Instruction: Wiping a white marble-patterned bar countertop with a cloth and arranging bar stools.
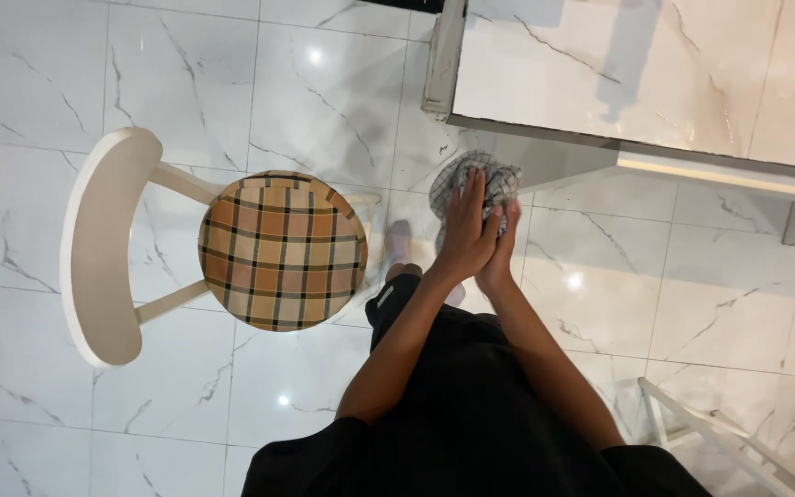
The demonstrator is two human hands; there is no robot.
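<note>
My left hand (465, 230) and right hand (501, 248) press flat together on the checked cloth (494, 179) — sandwiched, not fisted — just below the marble table (655, 74) edge, chair (103, 248) aside.

Marble floor (140, 83), plaid-seated chair (282, 250), marble table (655, 64)

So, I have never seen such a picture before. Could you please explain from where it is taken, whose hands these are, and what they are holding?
The one picture comes from a camera worn on a person's head, looking straight down. The two arms in black sleeves are that person's own. The left hand and right hand press together around a checked cloth, beside the edge of a white marble-look table. On the marble-tiled floor to the left stands a white chair with a round plaid seat cushion.
</note>
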